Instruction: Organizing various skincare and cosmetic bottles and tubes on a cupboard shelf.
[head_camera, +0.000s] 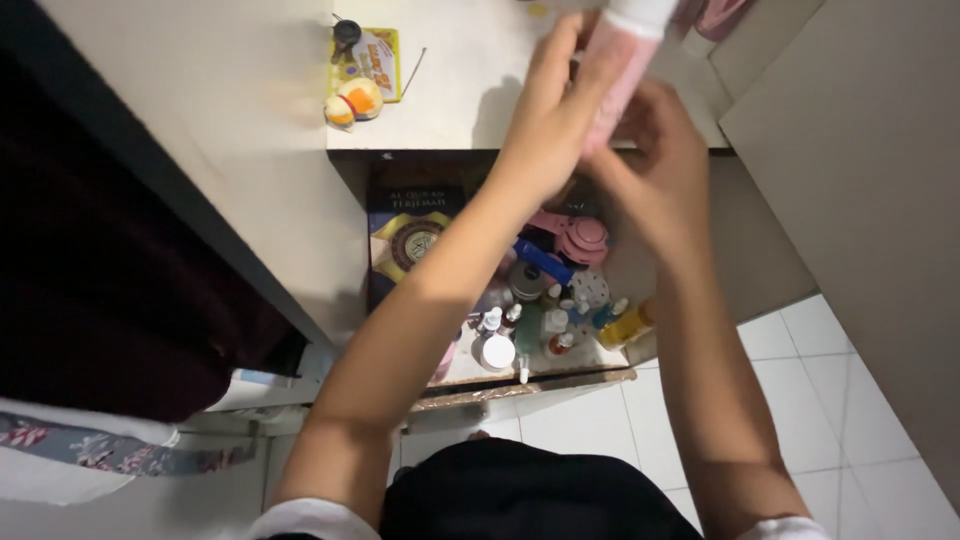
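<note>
Both hands, left hand (555, 95) and right hand (655, 165), are closed around the pale pink plastic tube (620, 70) above the white desktop's (460, 90) front edge; a slackened grip would likely drop it into the cluttered open drawer (520, 385) below.

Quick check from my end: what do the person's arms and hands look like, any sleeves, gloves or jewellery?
Both forearms are bare, with short white sleeve edges just visible at the bottom of the frame. The left hand and right hand wear no gloves; no rings, watch or bracelets are visible.
</note>
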